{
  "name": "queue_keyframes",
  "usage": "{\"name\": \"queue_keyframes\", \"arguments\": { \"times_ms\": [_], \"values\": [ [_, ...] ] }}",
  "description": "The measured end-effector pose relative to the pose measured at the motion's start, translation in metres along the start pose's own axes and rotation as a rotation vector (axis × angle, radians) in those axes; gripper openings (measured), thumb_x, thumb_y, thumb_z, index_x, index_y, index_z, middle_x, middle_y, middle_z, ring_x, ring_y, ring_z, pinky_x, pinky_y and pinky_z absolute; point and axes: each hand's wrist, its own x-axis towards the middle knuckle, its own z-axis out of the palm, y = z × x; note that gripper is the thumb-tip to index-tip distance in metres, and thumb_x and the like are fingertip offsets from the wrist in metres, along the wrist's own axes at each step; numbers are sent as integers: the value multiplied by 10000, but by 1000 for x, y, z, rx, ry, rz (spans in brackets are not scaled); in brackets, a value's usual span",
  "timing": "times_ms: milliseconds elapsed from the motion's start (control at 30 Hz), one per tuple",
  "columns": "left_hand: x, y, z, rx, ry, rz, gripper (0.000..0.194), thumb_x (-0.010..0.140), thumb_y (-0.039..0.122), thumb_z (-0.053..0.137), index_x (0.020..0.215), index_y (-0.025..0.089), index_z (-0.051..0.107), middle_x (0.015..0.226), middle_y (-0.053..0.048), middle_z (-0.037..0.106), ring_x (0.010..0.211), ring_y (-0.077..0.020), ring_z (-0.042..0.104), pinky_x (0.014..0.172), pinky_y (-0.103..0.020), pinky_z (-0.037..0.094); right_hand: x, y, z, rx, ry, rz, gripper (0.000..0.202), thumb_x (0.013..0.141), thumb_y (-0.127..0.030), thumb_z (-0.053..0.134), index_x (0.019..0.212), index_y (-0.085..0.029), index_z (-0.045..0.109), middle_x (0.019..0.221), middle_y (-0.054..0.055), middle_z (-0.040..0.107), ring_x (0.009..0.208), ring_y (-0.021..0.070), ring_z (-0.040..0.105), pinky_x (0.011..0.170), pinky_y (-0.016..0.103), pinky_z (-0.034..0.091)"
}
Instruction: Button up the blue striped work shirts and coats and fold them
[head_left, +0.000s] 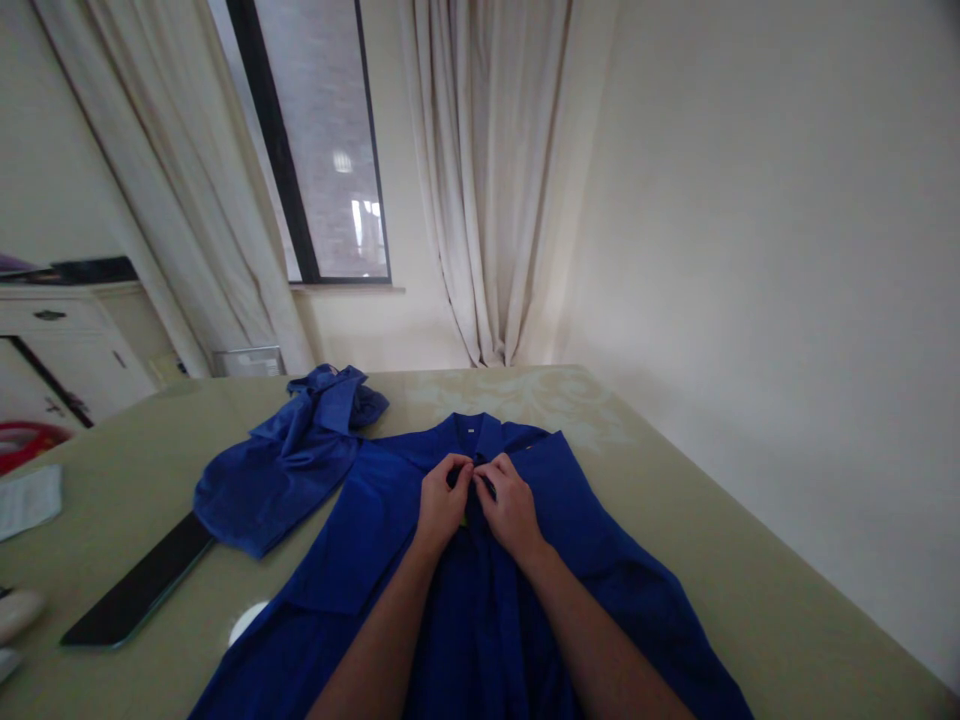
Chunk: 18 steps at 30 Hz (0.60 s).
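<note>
A blue collared shirt [615, 560] lies spread front up on the table, its collar pointing away from me. Just below the collar, my left hand [444, 500] pinches the front edge of the shirt between thumb and fingertips. My right hand [508, 503] pinches the same spot from the other side, and the two sets of fingertips nearly touch. Whatever small part of the front they grip, such as a button, is hidden by the fingers. A small yellowish patch shows beside the left hand.
A crumpled blue garment [281, 475] lies left of the shirt, partly over a long dark flat object [139, 585]. A white round thing [246, 622] peeks from under the sleeve. Paper [30, 500] rests at far left. The pale green tabletop [660, 480] runs along the right wall.
</note>
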Motion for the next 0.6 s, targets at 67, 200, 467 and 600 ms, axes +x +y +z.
{"name": "queue_keyframes", "arguments": {
  "times_ms": [67, 200, 467, 600],
  "values": [
    [1, 0, 0, -31, 10, -16, 183, 914, 318, 554, 895, 213, 702, 870, -20, 756, 850, -196, 698, 801, -308, 539, 0, 0, 0, 19, 3, -15, 220, 1023, -285, 499, 1013, -235, 713, 991, 28, 612, 856, 155, 642, 799, 243, 483],
    [2, 0, 2, -92, -2, -25, 192, 907, 336, 559, 884, 205, 698, 847, -22, 752, 833, -192, 698, 795, -305, 553, -1, -1, 0, 44, 40, 2, 231, 1024, -296, 505, 1009, -243, 729, 969, 27, 622, 851, 159, 639, 801, 246, 483],
    [4, -4, 9, -87, -67, -19, 229, 903, 373, 575, 946, 206, 726, 973, -62, 767, 952, -218, 705, 909, -352, 552, -1, 0, 1, 25, 193, 161, 254, 989, -324, 506, 892, -223, 718, 905, 44, 644, 774, 177, 608, 726, 274, 462],
    [-3, -6, 7, 42, -109, -32, 306, 899, 276, 538, 1141, 227, 718, 1144, -98, 748, 1119, -258, 668, 1072, -459, 460, 7, 14, -4, 115, 347, 219, 296, 958, -378, 498, 918, -199, 731, 819, 48, 647, 715, 187, 575, 721, 298, 466]
  ]
}}
